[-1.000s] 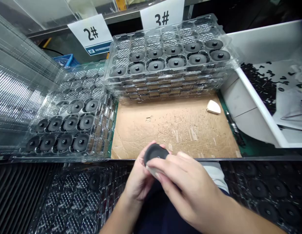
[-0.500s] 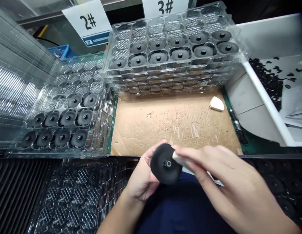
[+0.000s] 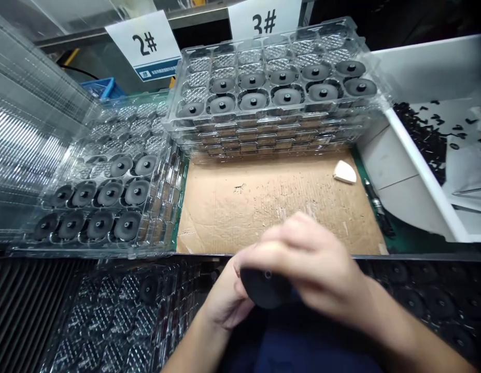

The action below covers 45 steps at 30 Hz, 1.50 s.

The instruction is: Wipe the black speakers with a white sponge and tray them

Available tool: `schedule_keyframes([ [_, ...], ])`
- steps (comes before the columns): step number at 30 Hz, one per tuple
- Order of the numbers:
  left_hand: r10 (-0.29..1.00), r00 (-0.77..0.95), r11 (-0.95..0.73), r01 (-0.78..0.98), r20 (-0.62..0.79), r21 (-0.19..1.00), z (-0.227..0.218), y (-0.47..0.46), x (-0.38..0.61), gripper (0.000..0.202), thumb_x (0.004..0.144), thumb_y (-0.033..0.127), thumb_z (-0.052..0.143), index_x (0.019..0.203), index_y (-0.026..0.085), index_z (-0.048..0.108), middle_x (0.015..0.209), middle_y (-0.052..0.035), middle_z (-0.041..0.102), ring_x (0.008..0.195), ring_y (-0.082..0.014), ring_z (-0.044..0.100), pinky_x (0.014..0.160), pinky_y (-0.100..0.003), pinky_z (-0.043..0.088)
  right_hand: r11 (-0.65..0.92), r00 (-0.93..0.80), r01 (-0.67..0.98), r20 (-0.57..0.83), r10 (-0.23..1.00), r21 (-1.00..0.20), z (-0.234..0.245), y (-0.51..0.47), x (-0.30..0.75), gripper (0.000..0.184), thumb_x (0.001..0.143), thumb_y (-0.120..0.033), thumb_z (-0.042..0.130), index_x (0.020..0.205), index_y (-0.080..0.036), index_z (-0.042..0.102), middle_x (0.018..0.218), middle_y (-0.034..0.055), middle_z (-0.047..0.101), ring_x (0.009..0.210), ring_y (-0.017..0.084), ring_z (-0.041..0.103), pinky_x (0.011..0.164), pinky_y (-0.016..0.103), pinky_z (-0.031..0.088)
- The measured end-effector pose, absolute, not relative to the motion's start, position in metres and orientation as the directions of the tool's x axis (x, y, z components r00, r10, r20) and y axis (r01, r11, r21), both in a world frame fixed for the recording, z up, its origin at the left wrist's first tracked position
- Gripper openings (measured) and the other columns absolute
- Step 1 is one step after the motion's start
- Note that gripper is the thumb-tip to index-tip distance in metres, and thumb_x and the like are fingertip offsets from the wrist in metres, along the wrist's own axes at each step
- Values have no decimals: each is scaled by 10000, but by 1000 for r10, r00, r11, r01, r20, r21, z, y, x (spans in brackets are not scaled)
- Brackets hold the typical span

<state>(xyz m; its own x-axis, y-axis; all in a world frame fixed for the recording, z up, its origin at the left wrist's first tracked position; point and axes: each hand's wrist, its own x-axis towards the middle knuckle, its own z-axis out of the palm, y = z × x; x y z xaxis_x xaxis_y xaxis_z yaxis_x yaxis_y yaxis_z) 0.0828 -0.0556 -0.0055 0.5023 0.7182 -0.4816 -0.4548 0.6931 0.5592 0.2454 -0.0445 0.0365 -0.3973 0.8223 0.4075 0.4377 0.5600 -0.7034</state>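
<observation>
My left hand (image 3: 225, 298) cups a round black disc part (image 3: 265, 289) with a small hub in its middle, low in the view over my lap. My right hand (image 3: 306, 261) lies curled over the top of the same disc, its fingers closed and blurred by motion; a white thing seen in it earlier is hidden now. Both hands hover just in front of the brown cardboard sheet (image 3: 279, 197).
A clear blister tray (image 3: 104, 202) with black discs sits at the left under the 2# sign. A stack of clear trays (image 3: 271, 103) stands behind under 3#. A white wedge (image 3: 344, 172) lies on the cardboard. At the right, a white bin (image 3: 423, 166) holds small black parts.
My right hand has swung over the disc from its right side and now covers it. The disc has dropped slightly lower and tilted away, with less of its face showing.
</observation>
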Motion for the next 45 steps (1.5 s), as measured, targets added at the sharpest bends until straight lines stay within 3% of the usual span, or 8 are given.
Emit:
schedule_keyframes([
  [6,682,678,729,-602,-274,326,-10,-58,78,457,642,293,800,1079,244,673,1060,-29,721,902,-213,700,784,-276,551,28,-7,538,28,1000,-842,-52,-12,280,200,840,-221,540,953,-222,705,831,34,621,666,143,561,604,283,453],
  [11,684,678,728,-619,-268,293,-13,-58,78,517,634,430,771,1090,208,667,1047,-45,716,913,-213,694,796,-283,558,-25,180,544,88,980,-839,-87,-38,271,296,864,-225,474,1116,-178,624,1148,121,495,662,126,526,620,321,479],
  [18,690,672,719,-595,-269,360,-17,-54,77,481,791,533,576,1218,312,555,1123,-26,660,892,-208,699,729,-269,561,53,60,449,89,994,-892,-55,-68,262,232,902,-217,452,978,-225,671,982,58,615,883,175,602,682,271,487],
  [21,846,482,495,-548,-230,674,-22,-55,78,554,840,492,543,1350,369,366,1160,-30,614,911,-173,672,779,-281,535,30,60,397,59,996,-917,-55,-70,265,224,898,-205,467,959,-229,682,938,43,631,862,160,613,690,252,483],
  [24,944,330,77,-190,-10,979,-29,-59,78,848,783,319,678,1426,392,131,1242,-43,545,1132,-199,555,997,-374,434,2,110,381,47,993,-925,-56,-74,267,191,884,-199,503,959,-231,676,929,34,644,831,142,617,685,230,487],
  [31,858,426,-366,114,288,923,-34,-57,72,1051,718,163,733,1444,345,-5,1239,-98,528,1151,-236,530,998,-466,429,-89,120,109,-76,990,-990,-30,-87,265,125,839,-254,625,942,-285,688,918,-6,671,840,115,627,719,183,499],
  [40,866,500,28,-32,-8,999,-21,-63,67,918,726,478,685,1430,363,106,1105,-30,613,1023,-194,592,962,-371,417,-304,-291,-36,-281,915,-952,3,-81,260,130,779,-324,703,904,-293,719,792,-18,671,669,103,537,632,218,420],
  [45,823,555,129,19,-118,991,-19,-66,64,868,716,467,701,1411,376,189,1138,-8,614,1073,-180,578,992,-315,375,-301,-368,-32,-269,890,-953,4,-77,259,156,776,-314,709,930,-293,716,747,-24,614,642,85,473,607,208,370],
])
